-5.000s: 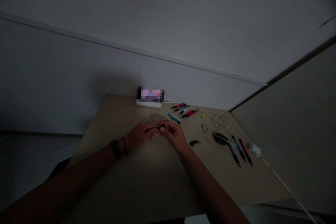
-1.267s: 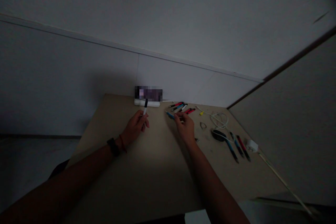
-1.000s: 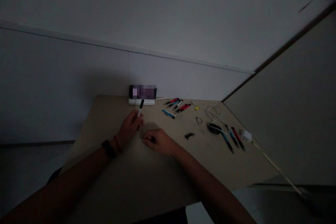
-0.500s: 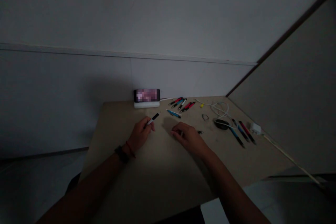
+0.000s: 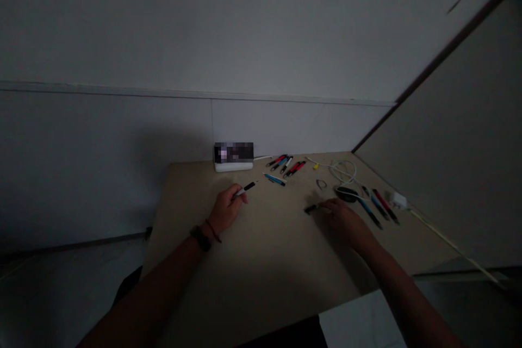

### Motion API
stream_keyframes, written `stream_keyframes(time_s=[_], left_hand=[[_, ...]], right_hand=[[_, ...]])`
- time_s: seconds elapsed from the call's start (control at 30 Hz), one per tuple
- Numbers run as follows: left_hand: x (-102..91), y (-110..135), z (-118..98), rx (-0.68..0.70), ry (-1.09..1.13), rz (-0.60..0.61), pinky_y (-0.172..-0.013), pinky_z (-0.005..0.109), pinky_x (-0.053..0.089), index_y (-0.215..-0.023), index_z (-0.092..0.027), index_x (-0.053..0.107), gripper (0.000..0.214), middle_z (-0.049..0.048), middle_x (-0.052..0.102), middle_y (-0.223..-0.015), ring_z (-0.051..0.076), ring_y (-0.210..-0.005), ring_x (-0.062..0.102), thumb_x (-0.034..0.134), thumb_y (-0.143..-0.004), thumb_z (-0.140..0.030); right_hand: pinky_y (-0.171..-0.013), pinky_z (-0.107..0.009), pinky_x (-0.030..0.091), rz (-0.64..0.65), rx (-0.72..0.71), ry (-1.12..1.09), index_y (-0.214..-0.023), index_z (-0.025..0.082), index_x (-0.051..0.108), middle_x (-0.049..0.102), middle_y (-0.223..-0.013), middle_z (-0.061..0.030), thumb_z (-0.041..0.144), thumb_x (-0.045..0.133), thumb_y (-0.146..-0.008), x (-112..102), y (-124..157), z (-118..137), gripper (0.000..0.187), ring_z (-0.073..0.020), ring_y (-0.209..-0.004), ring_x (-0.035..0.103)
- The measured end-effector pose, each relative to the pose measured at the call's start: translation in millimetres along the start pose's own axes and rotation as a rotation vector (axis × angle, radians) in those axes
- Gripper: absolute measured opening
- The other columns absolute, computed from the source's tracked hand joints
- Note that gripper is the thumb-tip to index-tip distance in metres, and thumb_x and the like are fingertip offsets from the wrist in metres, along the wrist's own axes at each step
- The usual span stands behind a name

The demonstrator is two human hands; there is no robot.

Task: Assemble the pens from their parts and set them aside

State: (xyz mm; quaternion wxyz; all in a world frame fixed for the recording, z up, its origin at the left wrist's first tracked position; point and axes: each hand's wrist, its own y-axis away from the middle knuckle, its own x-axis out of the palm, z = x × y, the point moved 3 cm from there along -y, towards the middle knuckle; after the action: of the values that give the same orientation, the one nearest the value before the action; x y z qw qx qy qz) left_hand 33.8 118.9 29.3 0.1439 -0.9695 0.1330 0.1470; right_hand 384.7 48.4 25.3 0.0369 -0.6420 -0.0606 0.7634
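My left hand (image 5: 228, 209) is closed around a white-and-black pen (image 5: 246, 190), its tip pointing up and to the right above the table. A dark watch and a red cord circle that wrist. My right hand (image 5: 342, 220) is on the right side of the table, its fingers drawn together. Just left of those fingertips lies a small black piece (image 5: 310, 209), which looks like part of a pen. Whether the fingertips touch it, or what they pinch, is too dark to make out.
A phone (image 5: 234, 152) leans on a white stand (image 5: 234, 167) by the wall. Blue pen parts (image 5: 274, 179) and several pens (image 5: 294, 169) lie nearby. A coiled white cable (image 5: 343, 171), a dark oval object (image 5: 346, 193), more pens (image 5: 385, 206) and a white plug (image 5: 397, 200) are to the right.
My right hand has moved right from the middle of the table, uncovering the small black piece. My left hand still holds the pen. The phone screen has darkened and the view has shifted slightly.
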Motion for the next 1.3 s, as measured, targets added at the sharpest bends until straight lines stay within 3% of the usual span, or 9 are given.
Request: stream_keyframes(time_s=[0.3,0.93,1.3], left_hand=[[0.6,-1,5,0.001,0.02,0.014,-0.061,0.026,0.035,-0.076,-0.017,0.06,0.017,-0.0015,0.052,-0.065,0.014,-0.062,0.048,0.045,-0.082,-0.017],[2.4,-1,7,0.049,-0.003,0.017,-0.062,0.024,0.036,-0.074,-0.016,0.064,0.016,-0.0004,0.057,-0.068,0.014,-0.064,0.05,0.049,-0.079,-0.015],[3.7,-2,9,0.055,0.02,0.004,-0.061,0.023,0.036,-0.077,-0.016,0.066,0.014,-0.0007,0.058,-0.068,0.013,-0.064,0.051,0.052,-0.082,-0.016]], right_hand=[[-0.082,-0.032,0.051,0.046,0.021,-0.035,-0.092,0.014,0.076,0.071,-0.1,-0.0147,0.015,0.047,-0.091,5,-1,-6,0.029,-0.0223,-0.086,0.069],[-0.085,-0.032,0.05,0.068,0.082,-0.021,-0.107,0.012,0.073,0.07,-0.109,-0.0169,0.019,0.041,-0.095,14,8,-8,0.034,-0.0229,-0.091,0.069],[-0.082,-0.032,0.052,0.115,0.03,-0.038,-0.097,0.015,0.075,0.071,-0.098,-0.0136,0.014,0.049,-0.089,11,3,-17,0.027,-0.0225,-0.086,0.069]])
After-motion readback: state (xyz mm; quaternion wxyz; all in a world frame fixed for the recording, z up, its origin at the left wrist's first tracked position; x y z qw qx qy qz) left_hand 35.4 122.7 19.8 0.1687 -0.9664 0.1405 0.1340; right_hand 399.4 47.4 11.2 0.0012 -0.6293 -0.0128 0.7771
